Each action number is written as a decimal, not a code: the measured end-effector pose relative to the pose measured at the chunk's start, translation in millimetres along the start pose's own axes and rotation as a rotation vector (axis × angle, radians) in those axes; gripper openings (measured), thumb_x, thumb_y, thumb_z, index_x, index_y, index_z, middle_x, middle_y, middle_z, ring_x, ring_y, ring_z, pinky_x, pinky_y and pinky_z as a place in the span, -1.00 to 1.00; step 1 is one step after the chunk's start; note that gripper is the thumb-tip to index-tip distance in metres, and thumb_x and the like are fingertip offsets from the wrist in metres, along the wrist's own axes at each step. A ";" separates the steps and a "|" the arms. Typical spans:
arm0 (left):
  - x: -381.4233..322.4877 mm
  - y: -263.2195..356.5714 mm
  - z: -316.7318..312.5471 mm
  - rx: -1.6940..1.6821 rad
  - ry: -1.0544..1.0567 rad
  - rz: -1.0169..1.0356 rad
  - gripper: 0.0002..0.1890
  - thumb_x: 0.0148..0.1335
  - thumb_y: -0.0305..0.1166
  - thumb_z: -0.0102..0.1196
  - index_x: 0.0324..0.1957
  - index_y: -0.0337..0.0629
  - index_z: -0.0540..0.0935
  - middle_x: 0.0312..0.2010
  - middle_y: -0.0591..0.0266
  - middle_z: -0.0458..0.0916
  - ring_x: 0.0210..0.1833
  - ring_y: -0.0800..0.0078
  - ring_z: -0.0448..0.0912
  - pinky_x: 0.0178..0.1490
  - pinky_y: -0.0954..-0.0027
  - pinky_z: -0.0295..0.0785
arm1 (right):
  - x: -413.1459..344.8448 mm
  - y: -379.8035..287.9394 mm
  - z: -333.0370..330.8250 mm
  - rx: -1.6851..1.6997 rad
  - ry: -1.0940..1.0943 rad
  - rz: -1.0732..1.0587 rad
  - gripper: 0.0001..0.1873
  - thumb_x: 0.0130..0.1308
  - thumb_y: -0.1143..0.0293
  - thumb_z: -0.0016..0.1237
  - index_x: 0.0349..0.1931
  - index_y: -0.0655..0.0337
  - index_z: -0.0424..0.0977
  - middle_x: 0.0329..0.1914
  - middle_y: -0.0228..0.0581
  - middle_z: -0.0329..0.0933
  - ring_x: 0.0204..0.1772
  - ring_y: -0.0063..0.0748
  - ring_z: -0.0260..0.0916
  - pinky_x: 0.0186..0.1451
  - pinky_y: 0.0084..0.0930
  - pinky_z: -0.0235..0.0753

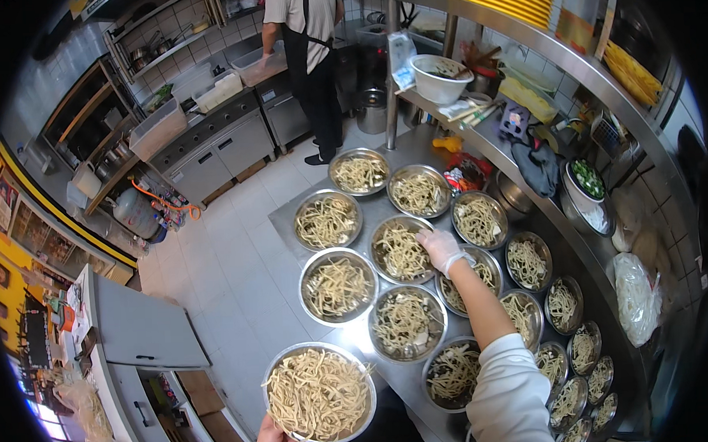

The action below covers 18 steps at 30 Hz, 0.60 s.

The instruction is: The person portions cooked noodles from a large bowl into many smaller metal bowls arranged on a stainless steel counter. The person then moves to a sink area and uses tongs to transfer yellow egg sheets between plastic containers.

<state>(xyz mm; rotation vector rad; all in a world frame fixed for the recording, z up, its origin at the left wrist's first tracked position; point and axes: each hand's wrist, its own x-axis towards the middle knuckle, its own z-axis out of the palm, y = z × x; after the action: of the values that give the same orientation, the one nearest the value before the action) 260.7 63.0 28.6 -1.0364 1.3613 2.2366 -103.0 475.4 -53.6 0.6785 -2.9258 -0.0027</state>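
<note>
My bare left hand grips the rim of a metal bowl heaped with pale, flat noodles, held at the front edge of the steel table. My right hand, in a clear disposable glove, reaches over a metal bowl in the middle of the table. Its fingers are at the noodles there; whether they pinch any is hidden. Around it stand several similar bowls, among them a left one and a nearer one, with noodles over darker bits and white pieces.
A steel shelf overhangs the table's right side, bearing a white bowl and a cup of chopped greens. Another person in a dark apron stands at the back counter. Tiled floor lies left of the table, beside a grey cabinet.
</note>
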 end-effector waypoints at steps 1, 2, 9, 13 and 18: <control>3.1 5.4 -8.3 0.017 0.094 -0.006 -0.65 0.26 -0.52 -0.09 0.10 -0.20 0.35 -0.37 0.17 0.58 -0.72 0.56 0.39 -0.82 0.61 0.15 | 6.7 2.3 2.9 -0.057 -0.084 0.016 -0.70 0.10 0.50 -0.12 -0.12 0.07 0.45 -0.23 -0.22 0.53 -0.20 -0.13 0.48 -0.14 -0.27 0.47; 4.1 14.8 -20.3 -0.024 -0.004 -0.001 -0.66 0.25 -0.53 -0.09 0.09 -0.20 0.36 -0.42 0.18 0.58 -0.74 0.57 0.38 -0.82 0.60 0.15 | 12.1 4.1 4.9 -0.110 -0.201 0.033 -0.75 0.11 0.50 -0.14 -0.19 0.08 0.48 -0.27 -0.18 0.54 -0.19 -0.13 0.51 -0.15 -0.26 0.48; 13.9 62.8 -81.8 0.003 0.067 0.099 -0.66 0.21 -0.53 -0.05 0.06 -0.28 0.36 -0.47 0.16 0.57 -0.78 0.57 0.37 -0.86 0.60 0.12 | 22.8 -4.1 -28.8 0.586 0.120 0.541 -0.88 0.12 0.54 -0.05 -0.36 0.26 0.56 -0.40 -0.02 0.56 -0.32 -0.17 0.52 -0.19 -0.37 0.49; 12.6 87.6 -103.8 -0.099 0.066 0.169 -0.67 0.26 -0.48 -0.04 0.08 -0.22 0.36 -0.41 0.16 0.59 -0.78 0.57 0.35 -0.84 0.59 0.11 | 31.3 -20.2 -65.9 0.825 0.239 0.550 -0.85 0.14 0.57 -0.01 -0.27 0.28 0.56 -0.46 -0.33 0.55 -0.36 -0.62 0.43 -0.24 -0.62 0.44; 8.4 94.0 -115.0 -0.146 0.080 0.299 -0.68 0.25 -0.42 0.01 0.03 -0.30 0.38 -0.36 0.15 0.59 -0.74 0.58 0.38 -0.83 0.63 0.10 | 43.9 -37.0 -92.8 1.110 0.289 0.549 -0.81 0.14 0.62 -0.01 -0.22 0.34 0.54 -0.38 -0.41 0.53 -0.34 -0.67 0.38 -0.20 -0.71 0.39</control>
<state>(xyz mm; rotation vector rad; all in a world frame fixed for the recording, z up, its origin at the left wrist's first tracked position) 246.2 -83.6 49.4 -1.0381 1.4901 2.5688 -113.3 425.7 43.0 -0.0963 -2.4998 1.6584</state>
